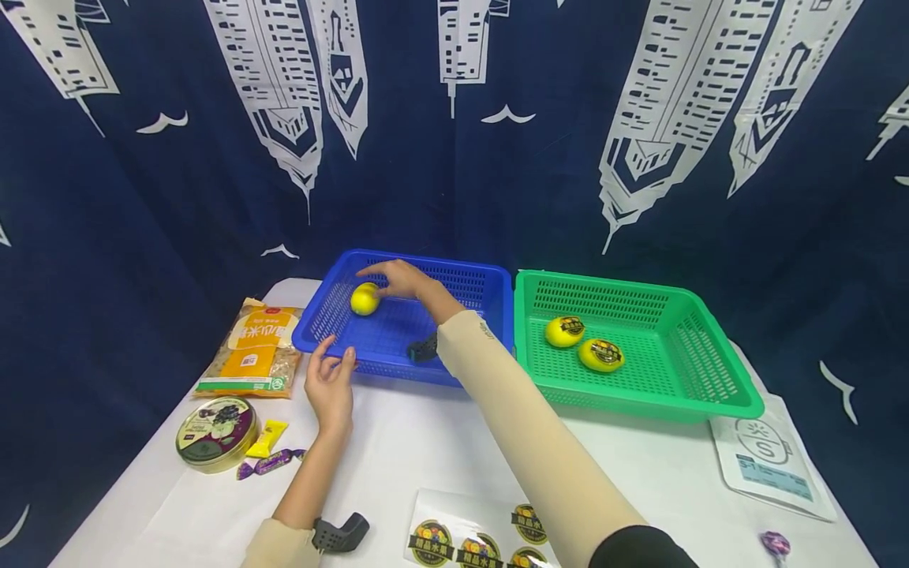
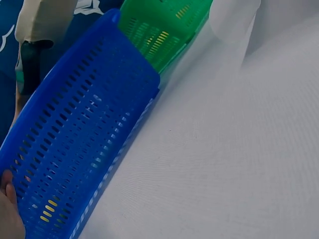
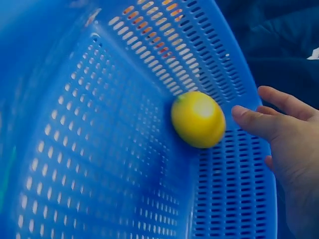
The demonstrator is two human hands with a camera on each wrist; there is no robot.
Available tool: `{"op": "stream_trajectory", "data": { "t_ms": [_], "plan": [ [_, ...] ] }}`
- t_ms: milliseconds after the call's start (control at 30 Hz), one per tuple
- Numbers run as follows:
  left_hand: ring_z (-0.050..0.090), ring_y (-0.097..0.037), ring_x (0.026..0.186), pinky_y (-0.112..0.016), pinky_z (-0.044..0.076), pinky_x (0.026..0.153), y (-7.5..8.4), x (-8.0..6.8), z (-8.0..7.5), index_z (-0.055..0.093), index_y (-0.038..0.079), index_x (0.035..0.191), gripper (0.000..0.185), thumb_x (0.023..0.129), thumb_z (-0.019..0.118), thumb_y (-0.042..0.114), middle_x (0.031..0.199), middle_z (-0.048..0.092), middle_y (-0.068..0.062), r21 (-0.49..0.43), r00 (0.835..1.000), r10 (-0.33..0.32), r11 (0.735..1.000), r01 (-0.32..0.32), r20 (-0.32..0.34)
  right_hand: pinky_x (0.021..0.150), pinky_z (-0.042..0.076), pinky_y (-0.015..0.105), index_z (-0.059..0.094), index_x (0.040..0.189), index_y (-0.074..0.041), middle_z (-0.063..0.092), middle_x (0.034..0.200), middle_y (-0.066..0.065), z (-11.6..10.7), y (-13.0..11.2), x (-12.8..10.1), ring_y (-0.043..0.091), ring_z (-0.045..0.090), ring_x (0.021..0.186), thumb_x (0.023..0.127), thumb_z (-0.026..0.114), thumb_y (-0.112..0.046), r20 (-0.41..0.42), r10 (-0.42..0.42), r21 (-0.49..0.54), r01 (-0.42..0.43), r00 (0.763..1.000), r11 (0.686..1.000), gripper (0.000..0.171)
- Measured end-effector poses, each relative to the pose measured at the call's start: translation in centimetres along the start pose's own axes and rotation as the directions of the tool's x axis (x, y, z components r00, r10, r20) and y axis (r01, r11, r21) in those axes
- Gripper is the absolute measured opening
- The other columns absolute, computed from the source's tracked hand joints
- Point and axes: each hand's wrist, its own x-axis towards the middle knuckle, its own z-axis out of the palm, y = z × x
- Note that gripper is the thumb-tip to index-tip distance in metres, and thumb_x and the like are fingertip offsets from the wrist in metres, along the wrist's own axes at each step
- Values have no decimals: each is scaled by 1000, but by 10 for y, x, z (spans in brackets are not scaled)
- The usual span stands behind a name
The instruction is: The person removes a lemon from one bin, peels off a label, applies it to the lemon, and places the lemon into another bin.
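Note:
My right hand (image 1: 401, 278) reaches over the blue basket (image 1: 389, 335), fingers loosely spread beside a plain yellow lemon (image 1: 364, 300). In the right wrist view a gap shows between the fingertips and the lemon (image 3: 198, 120), which sits against the basket's wall. At the basket's front left corner is my left hand (image 1: 331, 394), thumb and fingers apart; the left wrist view shows its fingertips (image 2: 7, 178) right at the basket's side. Two lemons with black and gold stickers, one left (image 1: 563, 332) and one right (image 1: 600, 356), lie in the green basket (image 1: 667, 383).
A sheet of round stickers (image 1: 446, 509) lies at the front. On the left are a grain bag (image 1: 250, 347), a round tin (image 1: 216, 434), a yellow packet (image 1: 267, 439) and a purple candy (image 1: 273, 462). A white pouch (image 1: 770, 461) and a lollipop (image 1: 775, 543) are on the right.

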Motion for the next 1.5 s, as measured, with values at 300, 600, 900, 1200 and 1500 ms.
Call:
{"op": "stream_trajectory", "data": {
  "t_ms": [300, 600, 900, 1200, 1500],
  "plan": [
    [60, -8, 64, -20, 54, 70, 2, -2, 3, 56, 6, 123, 42, 83, 68, 8, 73, 56, -3, -21, 1000, -4, 1000, 4, -5, 111, 24, 33, 44, 138, -21, 40, 142, 0, 17, 0, 3, 20, 33, 132, 90, 61, -19, 27, 29, 21, -30, 999, 999, 51],
    [62, -10, 67, -20, 54, 70, 8, -4, -3, 54, 3, 125, 44, 83, 67, 4, 71, 53, -5, -35, 1000, -13, 999, 13, 5, 111, 23, 33, 40, 140, -22, 36, 145, 0, 36, -13, 9, 20, 30, 133, 91, 60, -23, 19, 90, 25, -90, 996, 996, 54],
    [61, -9, 66, -21, 54, 71, 22, -13, 1, 51, -2, 126, 43, 85, 64, 1, 73, 52, -8, -33, 999, 6, 999, -4, 33, 113, 17, 34, 37, 142, -22, 28, 149, -2, 44, -15, 7, 17, 20, 137, 92, 58, -25, 16, 121, 12, -122, 992, 993, 54],
    [61, -9, 68, -21, 54, 71, 3, -6, -3, 53, 3, 127, 46, 83, 67, 6, 73, 53, -3, -48, 1000, 3, 999, -2, 14, 112, 20, 34, 44, 138, -22, 33, 147, -1, 45, -14, 9, 20, 27, 134, 91, 60, -22, -1, 122, -20, -122, 993, 992, 50],
    [62, -9, 69, -22, 54, 72, -1, -4, -2, 55, 8, 125, 44, 83, 68, 10, 75, 53, -6, -30, 1000, 10, 1000, -9, 11, 99, 33, 27, 51, 132, -31, 43, 140, -5, 46, -11, 11, 17, 39, 118, 88, 64, -22, -45, 169, -83, -172, 985, 982, 47]
  ]
}}
